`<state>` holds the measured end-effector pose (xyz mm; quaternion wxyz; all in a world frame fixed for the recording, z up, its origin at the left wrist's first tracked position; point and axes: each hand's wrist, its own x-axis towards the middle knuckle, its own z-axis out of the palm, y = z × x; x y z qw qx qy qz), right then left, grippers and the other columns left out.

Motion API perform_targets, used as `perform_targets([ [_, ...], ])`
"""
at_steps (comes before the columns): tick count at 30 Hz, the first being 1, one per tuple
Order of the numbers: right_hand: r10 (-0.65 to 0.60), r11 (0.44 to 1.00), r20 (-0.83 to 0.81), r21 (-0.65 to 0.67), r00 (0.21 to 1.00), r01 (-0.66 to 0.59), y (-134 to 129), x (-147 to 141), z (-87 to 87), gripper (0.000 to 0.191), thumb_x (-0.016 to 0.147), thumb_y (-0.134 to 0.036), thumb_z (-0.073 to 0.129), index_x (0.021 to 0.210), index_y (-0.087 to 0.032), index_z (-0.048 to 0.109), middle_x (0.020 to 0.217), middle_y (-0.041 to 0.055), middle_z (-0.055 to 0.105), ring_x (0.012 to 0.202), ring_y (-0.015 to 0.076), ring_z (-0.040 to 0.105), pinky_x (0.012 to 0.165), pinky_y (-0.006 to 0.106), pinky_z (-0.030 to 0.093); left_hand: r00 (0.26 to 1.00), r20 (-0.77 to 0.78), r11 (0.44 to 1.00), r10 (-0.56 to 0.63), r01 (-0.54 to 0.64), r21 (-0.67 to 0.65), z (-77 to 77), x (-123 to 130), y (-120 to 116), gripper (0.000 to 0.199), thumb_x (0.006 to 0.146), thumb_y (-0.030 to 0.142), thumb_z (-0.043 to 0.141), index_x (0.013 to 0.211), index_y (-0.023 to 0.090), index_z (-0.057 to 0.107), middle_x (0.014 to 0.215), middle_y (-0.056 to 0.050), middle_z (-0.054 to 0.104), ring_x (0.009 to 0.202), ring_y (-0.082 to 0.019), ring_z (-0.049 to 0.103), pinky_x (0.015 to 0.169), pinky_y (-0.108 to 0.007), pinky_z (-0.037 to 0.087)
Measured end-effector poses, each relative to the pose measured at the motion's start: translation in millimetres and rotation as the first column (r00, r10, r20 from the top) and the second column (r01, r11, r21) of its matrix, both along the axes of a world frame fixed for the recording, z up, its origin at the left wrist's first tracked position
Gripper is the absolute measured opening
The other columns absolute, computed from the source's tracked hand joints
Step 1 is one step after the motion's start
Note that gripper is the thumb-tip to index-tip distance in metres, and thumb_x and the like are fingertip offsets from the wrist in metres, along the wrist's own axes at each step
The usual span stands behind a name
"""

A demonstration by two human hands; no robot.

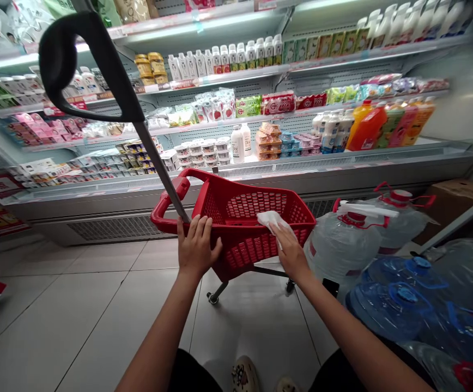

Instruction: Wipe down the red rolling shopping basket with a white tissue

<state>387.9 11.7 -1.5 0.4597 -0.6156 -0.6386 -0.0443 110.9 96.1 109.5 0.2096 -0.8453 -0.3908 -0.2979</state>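
Observation:
A red shopping cart with perforated basket walls stands in front of me. My left hand rests on its near rim at the left, fingers apart, holding nothing. Under my right hand a white cloth or tissue is pressed against the near rim towards the right end. A grey pole with a black looped handle rises from the cart's left end, beside my left hand.
Behind the cart runs a refrigerated shelf stacked with bottles, cups and packs. Large clear jugs and blue jugs crowd the right side, near a cardboard box. Grey floor tiles lie below.

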Motion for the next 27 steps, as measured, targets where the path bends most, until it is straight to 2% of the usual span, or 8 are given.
perform_targets([
  [5,0.186,0.982,-0.040,0.043,0.982,-0.184,25,-76,28.5,0.073,0.096,-0.005,0.037,0.164,-0.031,0.032,0.160,0.0035,0.050,0.153,0.0230,0.039,0.128,0.053,0.032,1.000,0.016,0.999,0.010,-0.009,-0.046,-2.2,10,-9,0.069,0.088,0.026,0.056,0.156,0.016,0.045,0.151,-0.014,0.059,0.146,-0.034,0.048,0.131,-0.059,-0.001],
  [8,0.286,0.957,-0.056,0.064,0.957,-0.282,38,-119,55.1,0.072,0.098,-0.007,0.037,0.165,-0.029,0.030,0.162,0.0041,0.047,0.153,0.0225,0.039,0.128,0.051,0.031,1.000,0.008,0.999,0.013,-0.012,-0.050,0.7,12,-14,0.079,0.091,0.022,0.052,0.165,0.016,0.025,0.165,-0.016,0.040,0.147,-0.033,0.047,0.130,-0.060,-0.001],
  [11,0.383,0.923,-0.072,0.080,0.921,-0.377,45,-145,77.2,0.072,0.099,-0.008,0.039,0.167,-0.023,0.023,0.164,0.0072,0.043,0.153,0.0213,0.038,0.129,0.046,0.032,0.999,-0.006,0.999,0.035,-0.035,-0.017,4.7,14,-19,0.078,0.098,0.018,0.043,0.168,0.015,0.008,0.172,-0.021,0.017,0.151,-0.031,0.042,0.129,-0.059,0.006],
  [15,0.417,0.907,-0.021,0.078,0.909,-0.414,40,-136,76.5,0.074,0.097,-0.006,0.039,0.166,-0.026,0.026,0.164,0.0070,0.043,0.153,0.0224,0.038,0.128,0.049,0.032,1.000,-0.027,1.000,0.017,-0.017,-0.005,5.7,13,-21,0.082,0.097,0.020,0.046,0.168,0.017,0.005,0.173,-0.020,0.006,0.157,-0.034,0.031,0.128,-0.058,0.012],
  [20,0.255,0.967,0.006,0.021,0.967,-0.255,23,-77,44.5,0.080,0.089,-0.001,0.038,0.164,-0.032,0.034,0.162,0.0036,0.047,0.151,0.0229,0.041,0.127,0.052,0.034,0.999,-0.032,0.999,0.015,-0.016,-0.039,3.2,15,-21,0.098,0.084,0.017,0.056,0.168,0.015,0.006,0.172,-0.018,0.012,0.155,-0.033,0.034,0.130,-0.054,0.012],
  [22,0.200,0.980,-0.009,0.010,0.980,-0.200,20,-61,40.2,0.078,0.091,-0.002,0.038,0.163,-0.033,0.036,0.161,0.0024,0.049,0.151,0.0226,0.042,0.127,0.052,0.034,0.999,-0.032,0.999,0.021,-0.023,-0.036,3.4,20,-23,0.099,0.082,0.016,0.057,0.168,0.016,0.009,0.173,-0.019,0.008,0.156,-0.033,0.032,0.130,-0.056,0.012],
  [24,0.208,0.978,-0.014,0.014,0.978,-0.208,22,-60,45.8,0.073,0.094,-0.005,0.036,0.162,-0.033,0.038,0.160,0.0018,0.050,0.151,0.0217,0.042,0.127,0.051,0.033,0.999,-0.041,0.999,0.019,-0.020,-0.029,3.7,26,-26,0.099,0.081,0.015,0.058,0.168,0.017,0.011,0.173,-0.020,0.005,0.158,-0.034,0.028,0.129,-0.059,0.011],
  [27,0.341,0.940,-0.023,0.036,0.940,-0.341,33,-84,67.6,0.066,0.100,-0.009,0.035,0.162,-0.030,0.039,0.161,0.0022,0.049,0.152,0.0200,0.040,0.128,0.050,0.030,0.999,-0.045,1.000,0.014,-0.014,-0.009,3.6,31,-29,0.093,0.087,0.013,0.054,0.168,0.021,0.009,0.173,-0.020,0.006,0.159,-0.034,0.023,0.128,-0.063,0.010],
])
